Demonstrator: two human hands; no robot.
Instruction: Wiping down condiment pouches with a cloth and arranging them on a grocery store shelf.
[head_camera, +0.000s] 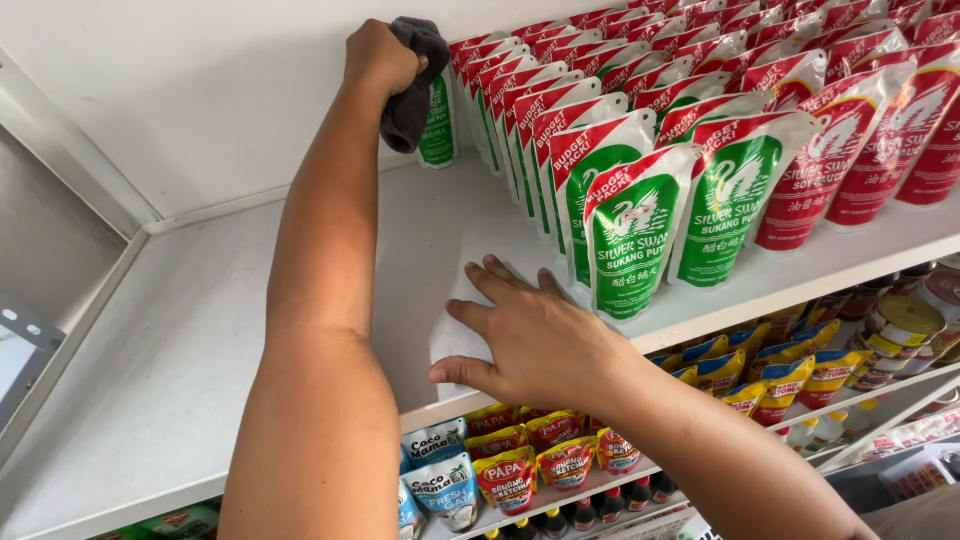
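- Grey crumpled cloth (412, 85) is partly hidden inside the fist of the left hand (378, 57), which is closed tight around it at the back of the white metal shelf (200, 330).
- Right hand (535, 340) lies open and flat on the shelf, holding nothing.
- Green-and-white stand-up pouches (632, 235) stand just beside it; red-and-white pouches (850, 150) run on, cut off at the edge.
- Cloth hangs lengthwise downward from the fist.

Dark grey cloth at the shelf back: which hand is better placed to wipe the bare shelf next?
Left, probably. The left hand already grips the dark grey cloth above the white shelf; the right hand lies flat and empty by the green-and-white pouches.
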